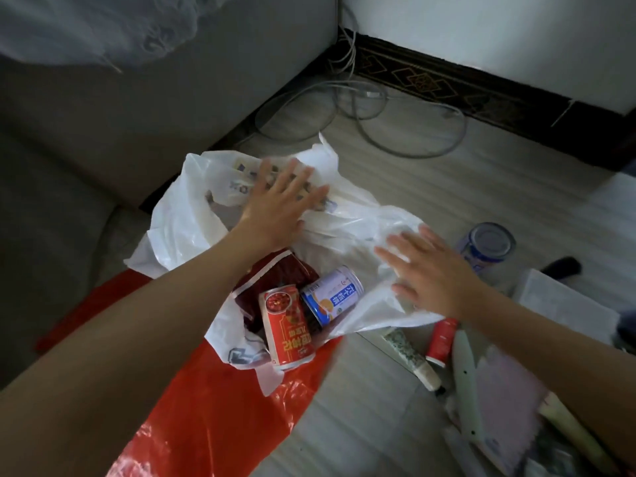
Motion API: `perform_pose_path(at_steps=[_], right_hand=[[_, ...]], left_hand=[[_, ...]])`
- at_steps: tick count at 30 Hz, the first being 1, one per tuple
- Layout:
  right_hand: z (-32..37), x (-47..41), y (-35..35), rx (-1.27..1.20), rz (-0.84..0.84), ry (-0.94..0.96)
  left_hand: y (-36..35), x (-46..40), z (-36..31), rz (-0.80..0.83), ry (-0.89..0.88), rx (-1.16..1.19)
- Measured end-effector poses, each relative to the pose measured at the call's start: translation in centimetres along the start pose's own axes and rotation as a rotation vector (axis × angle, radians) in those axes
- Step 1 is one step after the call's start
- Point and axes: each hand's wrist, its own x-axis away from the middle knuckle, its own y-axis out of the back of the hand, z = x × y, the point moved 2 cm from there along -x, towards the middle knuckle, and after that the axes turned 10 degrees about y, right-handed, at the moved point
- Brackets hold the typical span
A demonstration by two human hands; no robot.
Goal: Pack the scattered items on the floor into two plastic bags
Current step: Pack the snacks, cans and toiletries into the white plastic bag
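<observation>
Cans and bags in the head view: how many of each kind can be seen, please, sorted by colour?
Red cans: 1
Blue-and-white cans: 2, one in the white bag, one on the floor
White bags: 1
Red bags: 1
Total: 5

floor [430,187]: pale planks | wall [481,32]: white (dark patterned skirting [447,80]) | sofa [137,91]: grey

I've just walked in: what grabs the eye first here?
Two hands, the left hand and the right hand, lie flat on a crumpled white plastic bag in the middle of the floor. At its mouth lie a red can and a blue-and-white can, over a bright red bag.
</observation>
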Motion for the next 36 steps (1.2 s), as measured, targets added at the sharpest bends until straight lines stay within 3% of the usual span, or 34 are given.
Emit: perform_pose_path(at_steps=[3,6,9,12,16,20,26,32,36], right_hand=[[-0.4,0.9,0.4,-0.045,0.057,-0.106],[2.5,3.9,1.8,-0.174,-0.145,-0.189],[6.0,9.5,1.6,-0.384,-0.281,-0.401],[8.0,14.7,-1.1,-0.430,-0.194,-0.582],[9.4,17.4,-3.8,-0.549,-0.039,-0.783],[10.4,16.9,-5.2,-0.663,0.104,-0.882],[8.4,17.9,-5.8,-0.787,0.057,-1.136],[8.9,20.2,-5.9,-0.941,-0.037,-1.222],[9.9,20.2,-5.6,-0.974,-0.046,-1.234]], left_hand=[[1.0,1.5,-0.4,-0.018,0.076,0.126],[2.8,4.8,-3.5,-0.165,0.064,0.293],[3.2,10.4,-8.7,-0.296,0.013,0.604],[1.6,15.7,-14.7,-0.249,-0.138,0.800],[-1.0,18.0,-20.5,-0.021,-0.403,0.614],[-1.8,15.4,-22.5,-0.013,-0.478,0.444],[-1.7,11.8,-24.1,-0.043,-0.509,0.364],[-1.8,14.0,-23.5,0.042,-0.325,0.425],[-1.9,13.0,-22.7,0.001,-0.400,0.377]])
